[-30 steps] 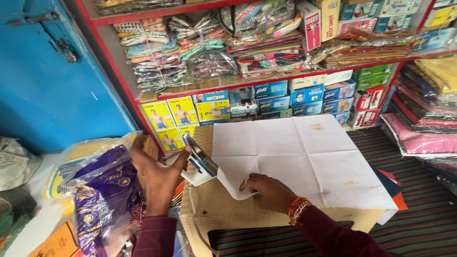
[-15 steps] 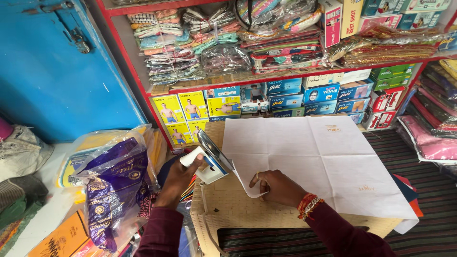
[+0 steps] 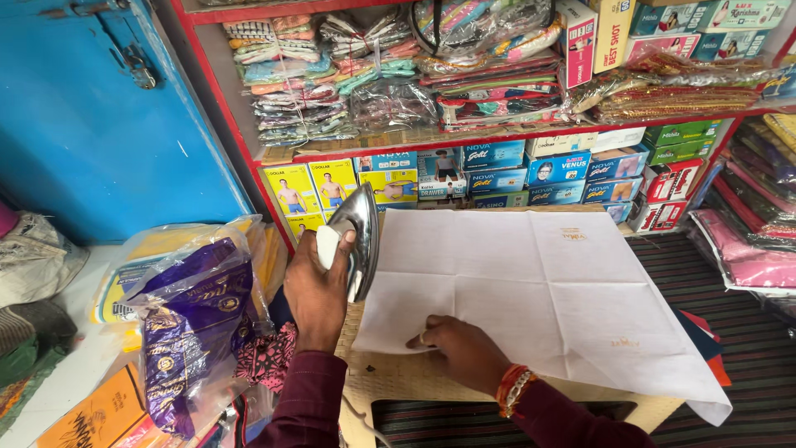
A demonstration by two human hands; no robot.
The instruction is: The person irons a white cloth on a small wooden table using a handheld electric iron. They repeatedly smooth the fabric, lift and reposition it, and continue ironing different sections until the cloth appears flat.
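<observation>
1 flat iron (image 3: pixel 358 236), tilted on edge at the cloth's left border, is gripped closed-fisted by the left hand (image 3: pixel 319 286); 1 white cloth (image 3: pixel 539 290), spread on the counter (image 3: pixel 390 382), is pinned under the right hand's (image 3: pixel 460 348) flat, loosely curled fingers. A scorched or creased cloth is judged possible should the iron be lowered onto a fold, and burnt fingers should it be passed too near them. Counted: 2 hands, 1 iron, 1 cloth, 1 purple bag (image 3: pixel 195 319).

Red shelves (image 3: pixel 249 158) of boxed garments (image 3: pixel 514 170); purple plastic bag (image 3: pixel 195 323) beside them.
</observation>
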